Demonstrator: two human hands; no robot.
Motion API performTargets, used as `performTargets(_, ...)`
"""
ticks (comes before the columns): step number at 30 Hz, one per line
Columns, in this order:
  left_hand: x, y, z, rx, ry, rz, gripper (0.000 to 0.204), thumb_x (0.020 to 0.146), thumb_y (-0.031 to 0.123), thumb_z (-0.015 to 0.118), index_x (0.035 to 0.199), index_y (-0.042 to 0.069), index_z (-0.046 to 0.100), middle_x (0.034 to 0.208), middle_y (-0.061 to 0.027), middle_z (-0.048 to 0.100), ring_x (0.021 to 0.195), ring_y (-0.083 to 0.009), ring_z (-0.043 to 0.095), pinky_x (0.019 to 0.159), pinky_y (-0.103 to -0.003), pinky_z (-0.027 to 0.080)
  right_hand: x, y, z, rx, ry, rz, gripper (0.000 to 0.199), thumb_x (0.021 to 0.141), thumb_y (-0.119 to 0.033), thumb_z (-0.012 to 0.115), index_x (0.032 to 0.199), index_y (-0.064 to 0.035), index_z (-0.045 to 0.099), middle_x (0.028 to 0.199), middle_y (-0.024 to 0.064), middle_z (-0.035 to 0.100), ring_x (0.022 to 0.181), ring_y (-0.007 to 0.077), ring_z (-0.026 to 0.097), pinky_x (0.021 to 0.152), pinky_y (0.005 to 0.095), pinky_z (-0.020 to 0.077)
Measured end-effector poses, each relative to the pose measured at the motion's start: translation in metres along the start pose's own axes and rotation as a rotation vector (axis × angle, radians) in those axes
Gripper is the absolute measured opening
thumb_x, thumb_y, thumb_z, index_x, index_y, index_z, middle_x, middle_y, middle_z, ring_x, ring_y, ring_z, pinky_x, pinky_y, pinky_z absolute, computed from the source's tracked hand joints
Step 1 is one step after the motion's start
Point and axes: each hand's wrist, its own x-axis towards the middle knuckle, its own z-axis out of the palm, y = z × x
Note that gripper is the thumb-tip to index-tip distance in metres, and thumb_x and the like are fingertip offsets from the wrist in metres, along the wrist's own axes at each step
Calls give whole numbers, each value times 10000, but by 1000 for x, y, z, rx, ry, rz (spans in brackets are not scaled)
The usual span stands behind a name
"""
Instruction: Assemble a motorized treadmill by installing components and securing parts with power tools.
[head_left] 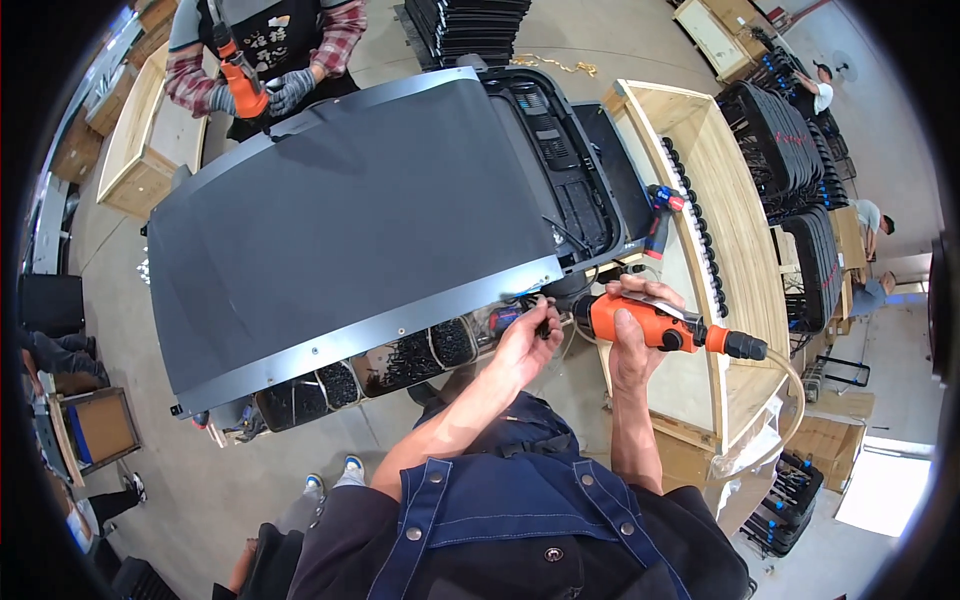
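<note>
My right hand is wrapped round an orange and black power screwdriver, with a pale air hose trailing from its back end. The tool's nose points left, toward my left hand. That hand's fingers are closed in a pinch on something small and dark that I cannot make out. Both hands are beside the near right corner of a treadmill deck, which has a wide black belt and a metal side rail with screw heads along it.
Bins of black screws stand under the near rail. A red and blue cordless drill lies by a wooden crate with a row of black knobs. Across the deck, a co-worker's gloved hands hold another orange screwdriver.
</note>
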Motion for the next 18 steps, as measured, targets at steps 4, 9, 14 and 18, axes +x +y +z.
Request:
performTargets(4,39,-3,12,-82,-17,-41,175,1053,230,602,1092,59,613,849,-12,603,719,-121,583,613,-252,530,28,16,-12,-130,-87,-84,523,835,-10,771,1271,-50,484,1185,187,662,1025,283,698,936,435,575)
performTargets(9,59,0,0,-99,-2,-32,244,1062,289,582,1040,48,610,817,4,577,688,-114,557,605,-249,513,48,31,0,-189,-159,36,472,804,28,767,1213,-6,533,1129,170,689,973,230,711,889,378,596)
performTargets(14,38,-2,-7,336,26,100,291,1088,287,522,1113,29,653,813,14,575,680,-106,541,605,-262,487,68,32,25,-262,-366,145,352,752,78,748,1077,-8,643,1064,106,716,931,157,695,846,316,576)
performTargets(18,-1,1,-21,945,-21,165,325,1097,231,459,1202,6,668,797,24,548,688,-85,520,620,-262,454,82,28,31,-372,-748,-8,319,728,56,763,1026,-33,692,1010,62,710,899,153,677,836,316,550)
